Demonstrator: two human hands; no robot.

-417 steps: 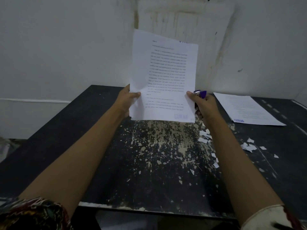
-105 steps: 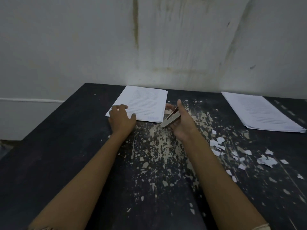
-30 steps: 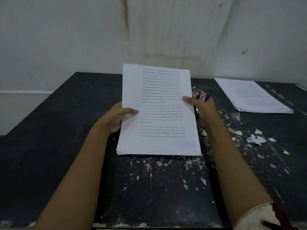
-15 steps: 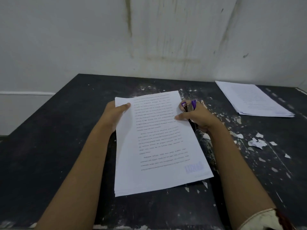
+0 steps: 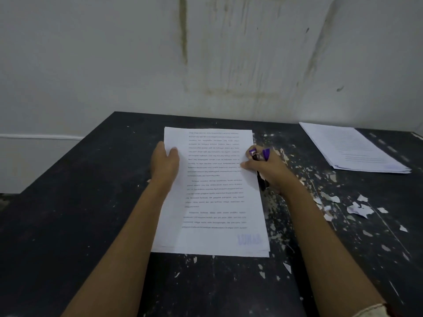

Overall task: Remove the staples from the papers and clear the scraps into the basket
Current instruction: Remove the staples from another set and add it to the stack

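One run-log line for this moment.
paper stack flat on table | left-hand grip on its left edge | right-hand grip on staple remover, thumb on stack | scraps uncleared

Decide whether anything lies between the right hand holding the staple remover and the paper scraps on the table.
Nothing visible does. The right hand, gripping the staple remover, touches the stack; the scraps lie on the table to its right. No basket is in view.
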